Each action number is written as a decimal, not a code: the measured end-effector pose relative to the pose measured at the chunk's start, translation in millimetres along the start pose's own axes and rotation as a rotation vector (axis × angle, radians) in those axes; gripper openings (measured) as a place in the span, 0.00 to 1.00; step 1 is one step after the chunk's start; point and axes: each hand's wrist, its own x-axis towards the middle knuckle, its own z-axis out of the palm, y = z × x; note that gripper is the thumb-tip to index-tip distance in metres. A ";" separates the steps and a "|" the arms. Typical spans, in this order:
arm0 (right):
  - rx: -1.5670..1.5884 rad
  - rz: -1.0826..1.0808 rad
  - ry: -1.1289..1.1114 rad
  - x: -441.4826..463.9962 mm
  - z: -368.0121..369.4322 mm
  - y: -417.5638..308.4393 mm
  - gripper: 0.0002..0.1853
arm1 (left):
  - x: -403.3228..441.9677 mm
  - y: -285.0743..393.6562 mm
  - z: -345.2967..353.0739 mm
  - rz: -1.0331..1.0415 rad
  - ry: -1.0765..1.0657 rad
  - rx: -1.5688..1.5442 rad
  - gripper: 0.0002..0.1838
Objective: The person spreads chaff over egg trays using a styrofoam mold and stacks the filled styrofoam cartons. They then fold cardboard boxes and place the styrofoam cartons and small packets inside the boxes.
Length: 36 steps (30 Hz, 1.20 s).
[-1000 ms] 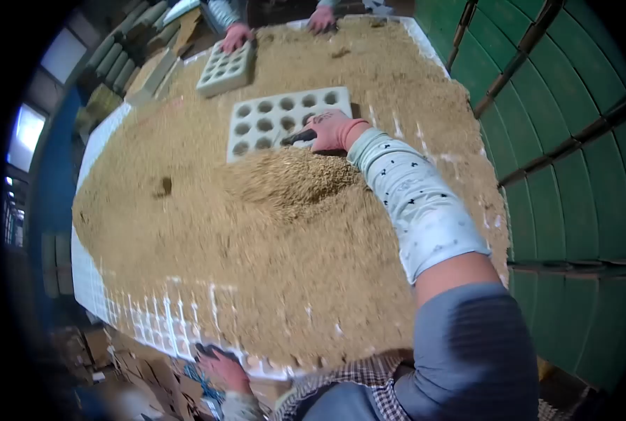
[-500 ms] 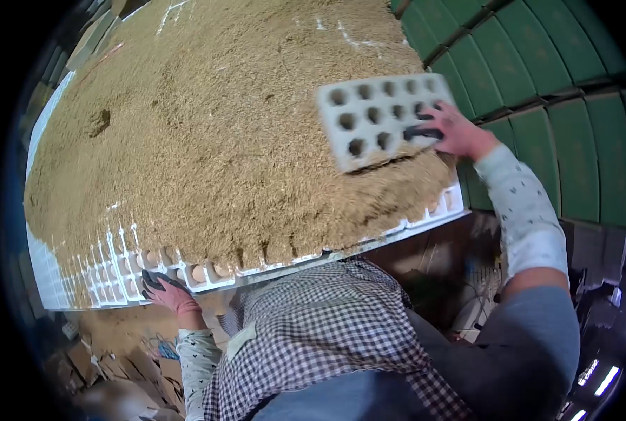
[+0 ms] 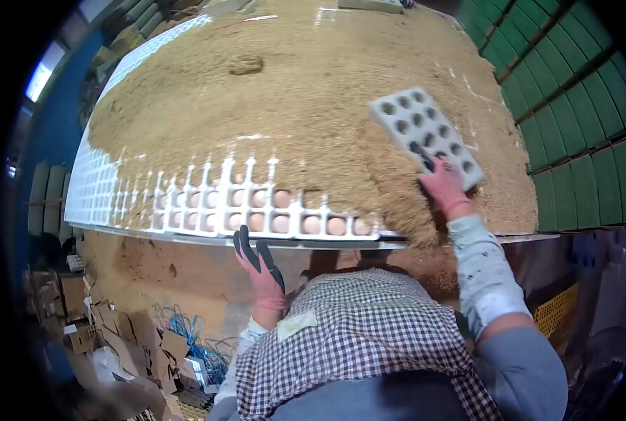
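Note:
My right hand (image 3: 445,184), in a pink glove with dark fingertips, grips a pale block with rows of round holes (image 3: 432,133). The block lies slanted against a ridge of loose brown husk-like material (image 3: 397,182). Some of that material spills over the table's near edge. My left hand (image 3: 262,270), gloved alike, has its fingers stretched upward at the near edge and holds nothing. Just beyond its fingertips, white gridded trays (image 3: 227,203) show through the husk layer. Several pale brown eggs (image 3: 281,200) sit in their cells, partly dusted.
Green boxes (image 3: 580,140) are stacked along the right side. At the far edge lies another pale block (image 3: 370,5), with part of a gloved hand beside it. Cardboard scraps (image 3: 127,337) and blue strapping (image 3: 186,330) litter the floor at lower left.
The holed block has turned to a steeper slant, with husk heaped beside it. More eggs show along the near edge. My left hand's fingers now point upward, and the view has shifted.

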 end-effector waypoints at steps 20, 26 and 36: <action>0.047 0.062 0.051 -111.2 -38.8 54.6 0.27 | -62.0 -241.6 -185.1 0.410 -0.337 1.407 0.32; 0.577 0.665 0.020 -90.3 -69.6 201.2 0.37 | -55.0 -206.2 -148.2 0.001 -0.059 0.546 0.29; 0.373 0.691 0.116 -24.6 -48.1 243.3 0.39 | 24.0 -133.0 -124.2 -0.175 0.020 0.357 0.29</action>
